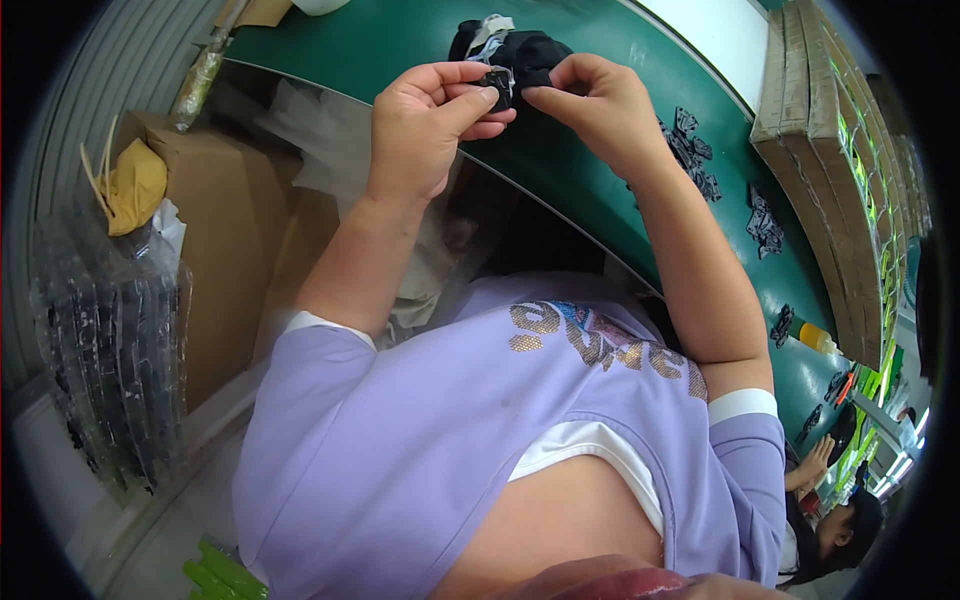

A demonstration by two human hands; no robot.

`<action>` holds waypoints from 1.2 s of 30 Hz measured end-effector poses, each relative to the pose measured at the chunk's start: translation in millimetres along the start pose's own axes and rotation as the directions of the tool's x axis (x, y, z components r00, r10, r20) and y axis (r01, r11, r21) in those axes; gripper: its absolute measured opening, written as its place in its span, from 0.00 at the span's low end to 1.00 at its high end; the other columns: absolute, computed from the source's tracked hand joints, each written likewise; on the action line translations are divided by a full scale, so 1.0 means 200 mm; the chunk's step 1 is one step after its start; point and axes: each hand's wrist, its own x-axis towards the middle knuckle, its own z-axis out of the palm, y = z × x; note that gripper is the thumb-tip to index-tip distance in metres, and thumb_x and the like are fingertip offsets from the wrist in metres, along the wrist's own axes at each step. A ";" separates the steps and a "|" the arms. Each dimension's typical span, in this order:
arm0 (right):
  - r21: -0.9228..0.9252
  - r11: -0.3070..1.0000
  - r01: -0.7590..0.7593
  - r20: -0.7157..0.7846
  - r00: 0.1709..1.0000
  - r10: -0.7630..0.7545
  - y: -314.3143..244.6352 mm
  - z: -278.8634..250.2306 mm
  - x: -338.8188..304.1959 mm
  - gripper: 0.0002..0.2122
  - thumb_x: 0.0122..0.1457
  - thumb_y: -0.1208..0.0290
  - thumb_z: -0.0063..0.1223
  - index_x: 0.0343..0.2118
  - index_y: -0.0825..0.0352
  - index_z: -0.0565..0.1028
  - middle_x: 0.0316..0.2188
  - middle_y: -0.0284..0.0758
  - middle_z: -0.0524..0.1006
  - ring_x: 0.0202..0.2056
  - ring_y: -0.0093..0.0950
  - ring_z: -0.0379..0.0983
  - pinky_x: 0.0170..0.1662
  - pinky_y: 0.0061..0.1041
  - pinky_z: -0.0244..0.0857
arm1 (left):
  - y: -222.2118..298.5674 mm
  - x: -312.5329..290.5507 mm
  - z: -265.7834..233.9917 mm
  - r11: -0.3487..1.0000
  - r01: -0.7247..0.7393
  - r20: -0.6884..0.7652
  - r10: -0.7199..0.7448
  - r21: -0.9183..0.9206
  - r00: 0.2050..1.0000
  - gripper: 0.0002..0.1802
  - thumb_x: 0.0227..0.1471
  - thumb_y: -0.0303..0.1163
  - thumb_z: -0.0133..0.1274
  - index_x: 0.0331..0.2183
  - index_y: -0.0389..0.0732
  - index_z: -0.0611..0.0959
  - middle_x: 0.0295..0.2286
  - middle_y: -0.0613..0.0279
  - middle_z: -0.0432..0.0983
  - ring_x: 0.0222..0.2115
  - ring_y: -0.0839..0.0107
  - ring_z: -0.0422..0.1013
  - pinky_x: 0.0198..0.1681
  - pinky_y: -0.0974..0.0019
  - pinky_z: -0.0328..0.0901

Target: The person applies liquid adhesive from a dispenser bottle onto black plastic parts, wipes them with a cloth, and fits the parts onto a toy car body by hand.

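Both my hands are raised over the near edge of a green table [350, 38], close together. My left hand [425, 125] is closed, its thumb and fingers pinching a small black piece [502, 92] with a shiny surface; the exact kind of piece is not clear. Just to the right, my right hand [608, 105] pinches the edge of a black cloth-like item [535, 55] between thumb and forefinger. This dark item lies bunched on the table behind my fingers, with a whitish crumpled bit [490, 32] at its left.
Small black parts [690, 150] lie in clusters along the table to the right, near stacked cardboard [810, 110] and a yellow bottle [817, 338]. At left stand a cardboard box [220, 260], a yellow cloth [137, 190] and clear plastic bags [115, 350]. A co-worker's hand [815, 465] shows lower right.
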 end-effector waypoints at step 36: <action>0.679 0.686 -0.262 0.116 0.961 0.252 0.04 0.13 -0.01 0.06 0.47 0.79 0.59 0.27 0.72 0.74 0.26 0.34 0.75 0.26 0.21 0.72 0.30 0.16 0.69 | -0.22 0.04 0.05 0.983 -0.148 -0.047 0.153 0.110 0.987 0.09 0.46 0.17 0.52 0.34 0.27 0.74 0.26 0.52 0.76 0.23 0.69 0.75 0.27 0.71 0.73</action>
